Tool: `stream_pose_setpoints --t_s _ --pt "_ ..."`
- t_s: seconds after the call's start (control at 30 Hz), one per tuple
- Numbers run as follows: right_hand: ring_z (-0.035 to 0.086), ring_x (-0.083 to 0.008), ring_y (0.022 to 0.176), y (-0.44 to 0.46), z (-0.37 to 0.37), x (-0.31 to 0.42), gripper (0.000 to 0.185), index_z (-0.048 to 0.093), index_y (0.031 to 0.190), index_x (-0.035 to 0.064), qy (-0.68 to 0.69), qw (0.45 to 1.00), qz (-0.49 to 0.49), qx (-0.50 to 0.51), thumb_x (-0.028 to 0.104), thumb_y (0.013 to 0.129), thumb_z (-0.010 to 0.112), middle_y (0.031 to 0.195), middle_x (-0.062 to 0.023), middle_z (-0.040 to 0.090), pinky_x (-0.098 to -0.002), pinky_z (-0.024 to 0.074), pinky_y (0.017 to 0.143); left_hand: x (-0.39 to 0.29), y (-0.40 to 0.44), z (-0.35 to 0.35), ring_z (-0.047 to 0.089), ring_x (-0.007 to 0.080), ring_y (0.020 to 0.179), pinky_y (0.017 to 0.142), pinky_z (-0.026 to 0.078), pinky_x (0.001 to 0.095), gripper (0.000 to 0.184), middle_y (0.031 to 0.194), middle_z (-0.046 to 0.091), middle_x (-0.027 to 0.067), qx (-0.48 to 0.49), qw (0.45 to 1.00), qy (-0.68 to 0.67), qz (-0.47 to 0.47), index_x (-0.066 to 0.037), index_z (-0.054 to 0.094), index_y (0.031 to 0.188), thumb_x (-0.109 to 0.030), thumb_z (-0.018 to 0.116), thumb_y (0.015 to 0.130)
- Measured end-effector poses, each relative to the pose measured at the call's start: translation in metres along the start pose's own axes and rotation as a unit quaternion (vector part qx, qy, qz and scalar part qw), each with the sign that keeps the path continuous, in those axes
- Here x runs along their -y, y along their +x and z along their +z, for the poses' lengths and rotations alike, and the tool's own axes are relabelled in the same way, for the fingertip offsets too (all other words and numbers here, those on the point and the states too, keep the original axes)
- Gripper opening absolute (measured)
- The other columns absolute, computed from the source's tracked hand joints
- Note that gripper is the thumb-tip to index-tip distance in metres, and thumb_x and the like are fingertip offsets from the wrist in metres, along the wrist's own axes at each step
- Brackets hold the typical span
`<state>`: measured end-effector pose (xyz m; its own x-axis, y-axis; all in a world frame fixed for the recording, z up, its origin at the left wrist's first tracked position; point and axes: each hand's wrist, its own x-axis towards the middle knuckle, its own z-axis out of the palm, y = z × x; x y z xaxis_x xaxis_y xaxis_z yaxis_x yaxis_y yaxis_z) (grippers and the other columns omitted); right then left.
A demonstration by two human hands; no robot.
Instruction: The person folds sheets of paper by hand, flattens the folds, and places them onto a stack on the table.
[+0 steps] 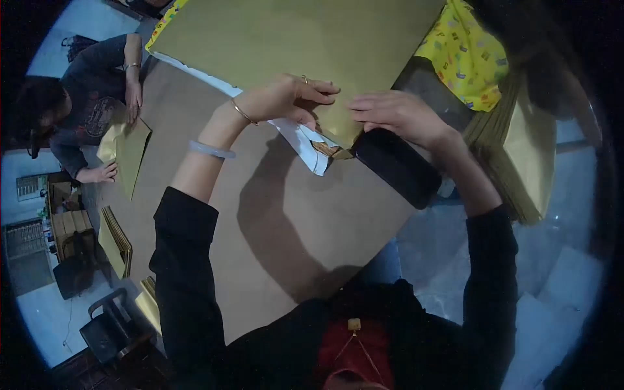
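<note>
A large gold-brown sheet (286,45) lies on the brown table, with a white layer showing along its near left edge. My left hand (292,97) rests on that edge near the sheet's near corner, fingers bent and apart. My right hand (400,116) lies on the sheet at the other side of the corner, fingers stretched out. Between and below the hands, a torn white flap (309,151) with brown layers sticks out from under the corner. A black oblong object (398,166) sits right beside my right hand, below its palm.
Across the brown table (292,221), at the left, another person (91,104) handles a folded gold sheet (133,153). Stacked gold sheets (520,149) stand at the right, beside a yellow patterned cloth (465,58). More gold folders (115,244) lie at the left edge; a black chair (110,328) is beyond.
</note>
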<state>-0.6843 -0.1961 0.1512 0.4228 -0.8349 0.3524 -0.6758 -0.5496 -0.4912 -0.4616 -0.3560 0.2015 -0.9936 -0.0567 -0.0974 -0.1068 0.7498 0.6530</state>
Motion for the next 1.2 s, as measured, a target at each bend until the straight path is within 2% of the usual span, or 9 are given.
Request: stream_pose_setpoints --t_s 0.23,0.37,0.43,0.47,0.57,0.7,0.77,0.83,1.2 --pt "0.056 -0.0257 0.114 0.001 -0.003 0.002 0.031 0.065 0.110 0.0091 0.075 0.996 0.040 0.014 0.021 0.082 0.065 0.120 -0.0054 0.062 -0.0373 0.0468 0.093 0.005 -0.001 0.003 0.048 0.0256 0.124 0.100 0.044 0.0353 0.048 0.131 0.054 0.0075 -0.009 1.000 -0.004 0.001 -0.002 0.063 0.114 -0.008 0.075 0.068" --pt "0.057 -0.0253 0.113 0.002 -0.001 -0.001 0.030 0.065 0.108 0.0079 0.025 1.000 -0.003 0.001 0.023 0.083 0.064 0.117 -0.0052 0.063 -0.0373 0.0469 0.093 0.007 -0.004 0.008 0.046 0.0267 0.126 0.101 0.044 0.0337 0.044 0.131 0.053 0.0096 -0.026 1.000 -0.009 0.015 -0.002 0.063 0.114 -0.004 0.072 0.071" --pt "0.056 -0.0255 0.113 0.003 -0.001 0.002 0.030 0.065 0.108 0.0076 0.016 1.000 0.005 0.003 0.024 0.083 0.064 0.116 -0.0053 0.063 -0.0372 0.0468 0.093 0.008 -0.004 0.010 0.051 0.0257 0.120 0.097 0.046 0.0340 0.042 0.127 0.057 0.0102 -0.041 0.995 -0.093 -0.001 -0.005 0.065 0.111 -0.010 0.073 0.071" --pt "0.056 -0.0256 0.113 0.003 -0.001 0.001 0.030 0.065 0.107 0.0072 0.003 1.000 0.012 0.002 0.024 0.083 0.064 0.115 -0.0055 0.064 -0.0371 0.0467 0.093 0.009 -0.002 0.009 0.051 0.0251 0.121 0.097 0.046 0.0339 0.041 0.126 0.058 0.0093 -0.047 0.999 -0.021 0.019 -0.005 0.066 0.111 -0.012 0.074 0.071" --pt "0.056 -0.0253 0.114 0.001 -0.001 0.001 0.031 0.065 0.107 0.0069 0.040 0.999 0.023 -0.008 0.027 0.084 0.063 0.116 -0.0052 0.063 -0.0369 0.0461 0.094 0.008 -0.001 0.008 0.047 0.0259 0.125 0.099 0.045 0.0355 0.042 0.130 0.054 0.0098 -0.028 0.998 -0.060 -0.006 -0.001 0.063 0.113 -0.004 0.071 0.072" --pt "0.056 -0.0247 0.113 0.001 0.002 0.000 0.034 0.065 0.110 0.0102 0.023 1.000 0.006 -0.020 0.031 0.083 0.064 0.116 -0.0046 0.063 -0.0372 0.0458 0.093 0.005 -0.003 0.008 0.047 0.0241 0.125 0.099 0.045 0.0348 0.043 0.130 0.055 0.0085 -0.042 0.998 -0.042 -0.011 -0.002 0.064 0.112 -0.006 0.072 0.070" --pt "0.056 -0.0240 0.114 0.001 0.001 0.004 0.035 0.065 0.111 0.0116 0.017 1.000 0.017 -0.013 0.031 0.082 0.065 0.116 -0.0046 0.063 -0.0372 0.0457 0.093 0.007 -0.003 0.008 0.047 0.0234 0.125 0.100 0.045 0.0347 0.044 0.129 0.055 0.0081 -0.037 0.998 -0.043 -0.015 -0.003 0.064 0.113 -0.006 0.072 0.070" --pt "0.057 -0.0232 0.113 0.001 -0.001 0.007 0.035 0.065 0.111 0.0116 0.036 0.998 0.042 -0.034 0.029 0.080 0.067 0.116 -0.0037 0.064 -0.0369 0.0465 0.092 0.009 -0.003 0.008 0.051 0.0237 0.122 0.097 0.046 0.0334 0.046 0.128 0.056 0.0078 -0.047 0.997 -0.056 0.008 -0.005 0.064 0.113 -0.013 0.075 0.069" --pt "0.061 -0.0236 0.106 0.000 0.008 0.001 0.021 0.068 0.100 0.0082 0.019 0.997 0.020 -0.070 0.019 0.081 0.067 0.112 -0.0069 0.065 -0.0354 0.0500 0.088 0.011 -0.003 0.008 0.052 0.0242 0.120 0.098 0.046 0.0341 0.046 0.127 0.057 0.0063 -0.047 0.997 -0.058 0.008 -0.007 0.064 0.113 -0.013 0.075 0.068"
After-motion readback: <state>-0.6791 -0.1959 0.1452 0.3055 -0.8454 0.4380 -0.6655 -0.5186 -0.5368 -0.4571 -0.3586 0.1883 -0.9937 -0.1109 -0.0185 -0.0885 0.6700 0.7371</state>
